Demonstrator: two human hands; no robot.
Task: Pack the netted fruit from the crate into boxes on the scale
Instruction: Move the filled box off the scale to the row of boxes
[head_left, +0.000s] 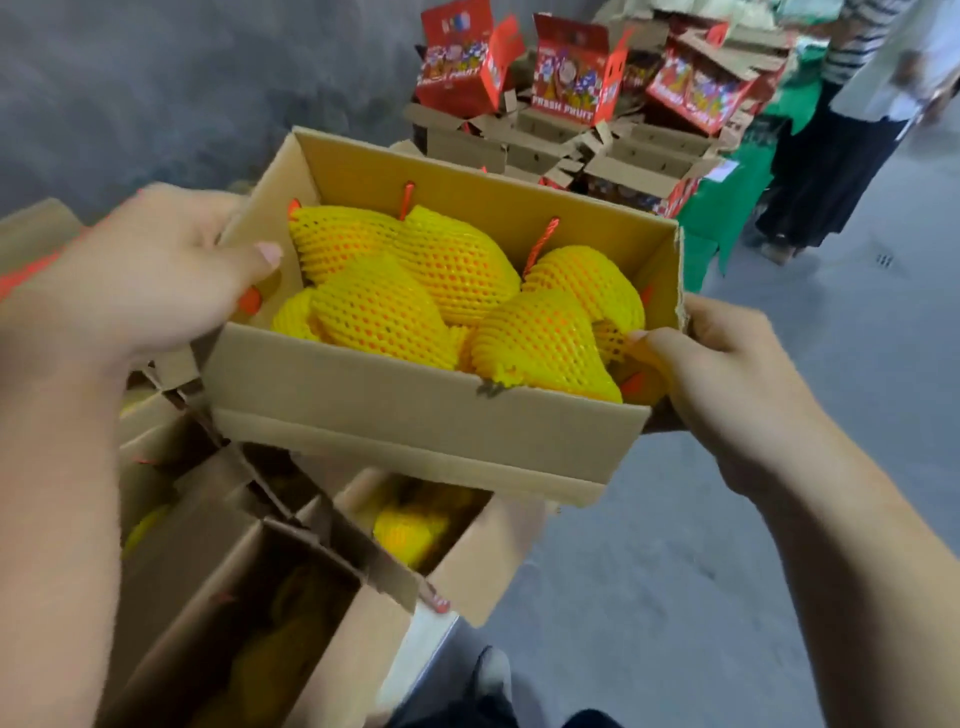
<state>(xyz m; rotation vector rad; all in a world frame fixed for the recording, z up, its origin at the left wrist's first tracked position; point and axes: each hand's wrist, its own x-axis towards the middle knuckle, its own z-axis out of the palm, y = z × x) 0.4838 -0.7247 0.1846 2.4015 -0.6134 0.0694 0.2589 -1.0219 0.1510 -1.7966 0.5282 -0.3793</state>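
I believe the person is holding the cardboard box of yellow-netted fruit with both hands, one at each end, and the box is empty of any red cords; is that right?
Not quite: the head view shows red cords inside the cardboard box. The rest holds: the left hand and the right hand grip opposite ends, and yellow-netted fruit fills it.

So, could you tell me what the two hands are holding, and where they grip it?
Both hold the open cardboard box of netted fruit: left hand grips its left end wall, right hand its right end.
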